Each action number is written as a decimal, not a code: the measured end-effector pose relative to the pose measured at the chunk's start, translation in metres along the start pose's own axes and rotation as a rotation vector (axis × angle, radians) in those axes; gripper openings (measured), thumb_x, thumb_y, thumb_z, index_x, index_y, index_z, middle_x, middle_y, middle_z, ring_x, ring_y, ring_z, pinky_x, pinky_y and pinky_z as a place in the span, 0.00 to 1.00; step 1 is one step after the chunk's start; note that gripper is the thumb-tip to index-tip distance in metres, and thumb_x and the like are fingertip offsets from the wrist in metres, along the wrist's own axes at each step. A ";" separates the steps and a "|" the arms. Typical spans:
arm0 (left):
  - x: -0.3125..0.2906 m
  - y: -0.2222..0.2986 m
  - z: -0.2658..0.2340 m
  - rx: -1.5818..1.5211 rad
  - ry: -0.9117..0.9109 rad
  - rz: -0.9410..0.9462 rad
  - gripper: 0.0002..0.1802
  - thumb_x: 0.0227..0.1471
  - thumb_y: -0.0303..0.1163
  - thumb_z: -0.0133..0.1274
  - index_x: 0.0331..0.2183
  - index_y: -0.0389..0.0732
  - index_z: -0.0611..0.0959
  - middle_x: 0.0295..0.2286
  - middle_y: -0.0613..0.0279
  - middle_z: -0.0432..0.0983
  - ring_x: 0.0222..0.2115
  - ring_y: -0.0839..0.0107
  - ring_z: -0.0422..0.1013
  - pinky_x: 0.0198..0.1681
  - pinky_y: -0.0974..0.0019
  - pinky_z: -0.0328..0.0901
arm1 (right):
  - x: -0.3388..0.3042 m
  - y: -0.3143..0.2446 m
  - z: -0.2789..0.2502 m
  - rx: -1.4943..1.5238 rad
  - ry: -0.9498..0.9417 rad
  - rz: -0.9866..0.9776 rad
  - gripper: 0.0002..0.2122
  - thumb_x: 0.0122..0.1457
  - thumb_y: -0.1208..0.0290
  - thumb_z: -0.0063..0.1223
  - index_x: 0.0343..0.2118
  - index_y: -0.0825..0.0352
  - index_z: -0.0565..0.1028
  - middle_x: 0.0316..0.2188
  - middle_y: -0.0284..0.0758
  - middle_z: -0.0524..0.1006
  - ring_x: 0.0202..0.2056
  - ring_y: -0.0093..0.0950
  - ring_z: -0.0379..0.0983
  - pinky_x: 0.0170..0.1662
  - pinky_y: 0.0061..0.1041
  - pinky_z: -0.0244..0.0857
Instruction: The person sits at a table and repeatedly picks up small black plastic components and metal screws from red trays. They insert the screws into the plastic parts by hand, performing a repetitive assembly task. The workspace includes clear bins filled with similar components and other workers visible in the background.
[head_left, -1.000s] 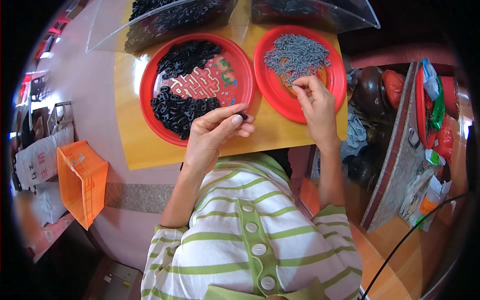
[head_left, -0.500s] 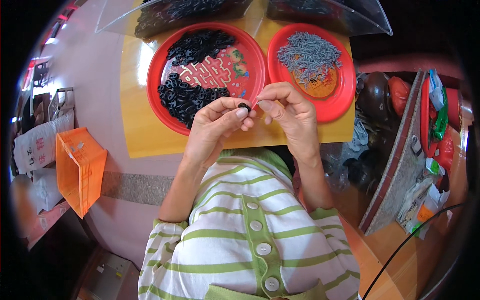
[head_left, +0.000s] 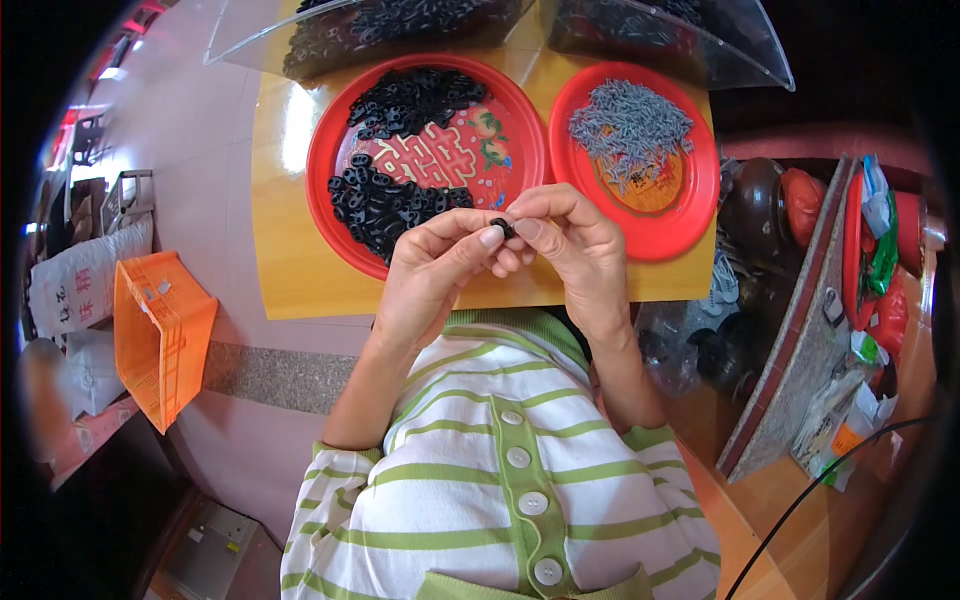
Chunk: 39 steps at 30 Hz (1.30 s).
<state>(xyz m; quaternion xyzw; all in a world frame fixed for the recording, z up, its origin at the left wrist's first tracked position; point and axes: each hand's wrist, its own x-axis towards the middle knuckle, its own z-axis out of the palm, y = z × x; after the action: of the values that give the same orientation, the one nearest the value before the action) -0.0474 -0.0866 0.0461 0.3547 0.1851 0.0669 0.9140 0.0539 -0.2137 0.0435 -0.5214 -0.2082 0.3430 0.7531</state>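
Observation:
My left hand (head_left: 425, 275) pinches a small black plastic piece (head_left: 503, 228) between thumb and fingertips, in front of my body at the table's near side. Thumb and forefinger of my right hand (head_left: 585, 260) are closed right against that piece; whatever they grip is hidden. Just beyond my left hand, a round red tray (head_left: 318, 165) carries two heaps of similar black pieces (head_left: 385, 205), each with holes. To its right, a smaller red plate (head_left: 695, 220) holds a pile of small grey screw-like pins (head_left: 632, 125).
Clear plastic bins (head_left: 400, 40) with dark pieces stand along the far edge of the yellow tabletop (head_left: 285, 285). An orange crate (head_left: 165, 340) is on the left. Jars, bags and a stone-topped ledge (head_left: 790, 330) lie to the right, with a black cable (head_left: 780, 530) lower down.
My right fingertips have closed in on the black piece; a small gap separated the hands before. The tray, plate and bins sit slightly lower and further right in view.

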 end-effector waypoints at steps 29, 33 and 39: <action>0.012 -0.007 -0.008 0.125 0.055 -0.041 0.08 0.54 0.26 0.50 0.35 0.32 0.78 0.29 0.62 0.76 0.28 0.79 0.71 0.32 0.76 0.66 | 0.000 0.016 -0.008 -0.033 0.052 0.020 0.06 0.57 0.79 0.50 0.37 0.71 0.72 0.34 0.35 0.75 0.31 0.19 0.72 0.34 0.16 0.68; 0.012 -0.001 -0.011 0.118 0.037 -0.041 0.08 0.54 0.27 0.50 0.35 0.33 0.78 0.29 0.62 0.76 0.28 0.79 0.71 0.32 0.76 0.66 | 0.003 -0.002 0.001 -0.096 0.061 0.035 0.05 0.58 0.79 0.49 0.37 0.71 0.73 0.34 0.35 0.76 0.31 0.19 0.73 0.34 0.17 0.68; 0.001 0.000 -0.010 0.150 0.072 -0.064 0.08 0.54 0.27 0.51 0.35 0.32 0.78 0.29 0.61 0.77 0.28 0.78 0.71 0.33 0.76 0.66 | 0.002 -0.003 -0.001 -0.347 -0.029 -0.002 0.04 0.57 0.79 0.50 0.34 0.71 0.73 0.27 0.33 0.77 0.30 0.18 0.74 0.34 0.18 0.68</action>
<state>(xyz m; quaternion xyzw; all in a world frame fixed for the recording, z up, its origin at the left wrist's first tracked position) -0.0500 -0.0797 0.0387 0.4133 0.2336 0.0365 0.8794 0.0569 -0.2133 0.0455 -0.6385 -0.2757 0.3085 0.6490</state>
